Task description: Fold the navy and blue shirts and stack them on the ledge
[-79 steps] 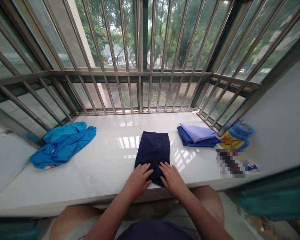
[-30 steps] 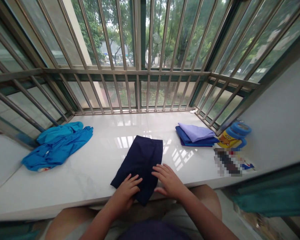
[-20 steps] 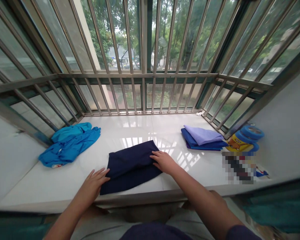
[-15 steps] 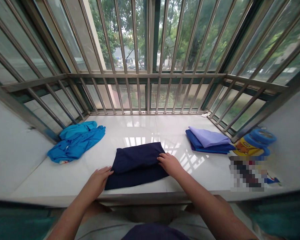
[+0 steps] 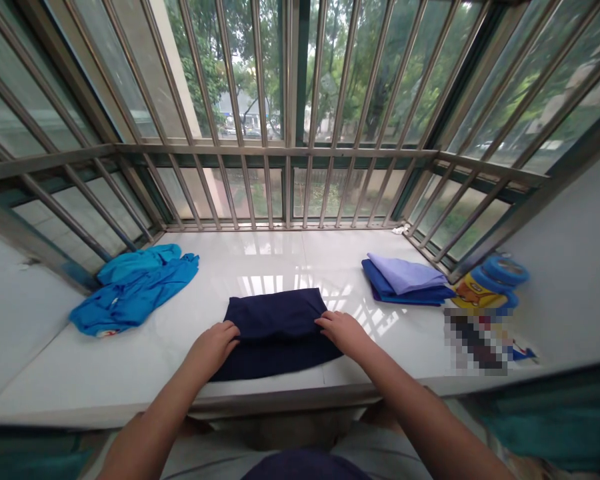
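A navy cloth garment (image 5: 275, 340) lies folded crosswise on the white marble sill (image 5: 105, 377), its lower layer fanning out in a curve near the front edge. My left hand (image 5: 213, 348) curls over the fold's left part. On the right end of the same fold sits my right hand (image 5: 344, 333), fingers bent over the cloth's edge. The cloth under both palms is hidden.
Crumpled bright blue clothing (image 5: 135, 290) lies at the sill's left. On the right are folded lilac and blue cloths (image 5: 405, 277), blue tape rolls (image 5: 505, 271) on a yellow package (image 5: 477, 297), and a blurred item (image 5: 475, 341). Steel window bars (image 5: 280, 187) stand behind.
The navy garment has turned from lengthwise to crosswise and lies folded over. My left hand has moved from beside it onto the fold, and both hands now sit along its upper edge.
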A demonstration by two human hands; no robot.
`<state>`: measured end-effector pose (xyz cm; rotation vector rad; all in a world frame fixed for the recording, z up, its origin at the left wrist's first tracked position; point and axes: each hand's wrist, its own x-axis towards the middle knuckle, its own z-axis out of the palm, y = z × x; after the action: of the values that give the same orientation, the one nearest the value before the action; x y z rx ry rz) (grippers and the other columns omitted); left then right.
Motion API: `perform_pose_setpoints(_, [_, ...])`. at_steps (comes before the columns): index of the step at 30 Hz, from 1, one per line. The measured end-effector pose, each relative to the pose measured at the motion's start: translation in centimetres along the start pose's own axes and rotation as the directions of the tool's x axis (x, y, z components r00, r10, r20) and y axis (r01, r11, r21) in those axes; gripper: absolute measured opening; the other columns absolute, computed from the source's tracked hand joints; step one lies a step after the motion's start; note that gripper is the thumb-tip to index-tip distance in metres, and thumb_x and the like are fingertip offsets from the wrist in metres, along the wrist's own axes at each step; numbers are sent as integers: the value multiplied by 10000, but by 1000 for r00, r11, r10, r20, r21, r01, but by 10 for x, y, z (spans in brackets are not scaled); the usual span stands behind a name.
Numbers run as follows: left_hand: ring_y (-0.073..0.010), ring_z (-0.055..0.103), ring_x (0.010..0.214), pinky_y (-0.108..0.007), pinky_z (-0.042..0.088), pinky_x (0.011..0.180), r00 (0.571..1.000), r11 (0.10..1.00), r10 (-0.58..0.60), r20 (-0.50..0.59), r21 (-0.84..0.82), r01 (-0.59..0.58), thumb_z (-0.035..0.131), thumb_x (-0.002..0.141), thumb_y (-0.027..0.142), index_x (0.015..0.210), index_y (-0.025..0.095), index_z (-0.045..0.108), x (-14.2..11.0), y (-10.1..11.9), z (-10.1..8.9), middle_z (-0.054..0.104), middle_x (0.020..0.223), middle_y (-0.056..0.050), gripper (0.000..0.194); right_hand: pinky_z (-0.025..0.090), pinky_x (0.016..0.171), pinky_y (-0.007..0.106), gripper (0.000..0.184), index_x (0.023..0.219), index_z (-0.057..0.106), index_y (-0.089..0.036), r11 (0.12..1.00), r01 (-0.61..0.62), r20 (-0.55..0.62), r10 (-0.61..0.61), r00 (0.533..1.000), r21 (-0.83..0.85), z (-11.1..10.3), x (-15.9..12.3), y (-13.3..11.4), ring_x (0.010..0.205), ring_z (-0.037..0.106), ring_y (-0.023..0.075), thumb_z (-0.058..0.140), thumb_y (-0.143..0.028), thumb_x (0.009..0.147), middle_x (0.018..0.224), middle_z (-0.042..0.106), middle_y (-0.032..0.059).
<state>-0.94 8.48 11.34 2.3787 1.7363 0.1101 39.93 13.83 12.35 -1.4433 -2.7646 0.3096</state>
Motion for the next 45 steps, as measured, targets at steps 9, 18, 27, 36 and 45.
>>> perform_pose_setpoints(9, [-263,729,1116,-412,574,985,947,983,184,-262,40,-180,512,1024,154,1109,281,796,-36,-28,13,800,1212,-76,323,526,944,399,398,1383,730,-288,988,126,-237,-143,961,-87,26,-31,-4,1100,671,271,604,-141,1035,1261,754,94])
perform_pose_setpoints(18, [-261,745,1168,-431,618,1046,941,998,36,-336,-29,-49,462,1058,186,1165,234,759,-59,-21,63,795,1279,-99,319,570,1007,405,445,1359,743,-262,996,38,-232,-19,972,76,46,-44,-11,1140,702,265,532,-83,1010,1334,755,78])
perform_pose_setpoints(27, [-276,727,1277,-433,634,1049,957,994,58,-283,-72,-82,514,973,249,1330,330,741,-114,-36,56,780,1376,-53,430,557,1088,429,462,1364,750,-277,990,130,-338,-105,935,51,48,-65,-12,1242,686,268,524,-88,1008,1382,742,92])
perform_pose_setpoints(36, [-315,699,1309,-497,617,1093,895,999,-1,-445,-30,-13,534,1057,329,1223,265,773,-124,5,76,708,1440,-150,298,547,1044,557,335,1303,727,-215,975,-196,-377,223,899,109,69,-81,-40,1226,663,380,601,-405,1058,1348,697,205])
perform_pose_setpoints(45, [-324,713,1283,-494,642,1069,904,993,-45,-424,-121,-7,583,1036,321,1242,276,773,-125,15,92,714,1403,-145,284,540,820,392,237,981,722,-211,807,-552,-76,576,814,209,57,-42,-43,973,747,330,646,-430,1027,987,762,173])
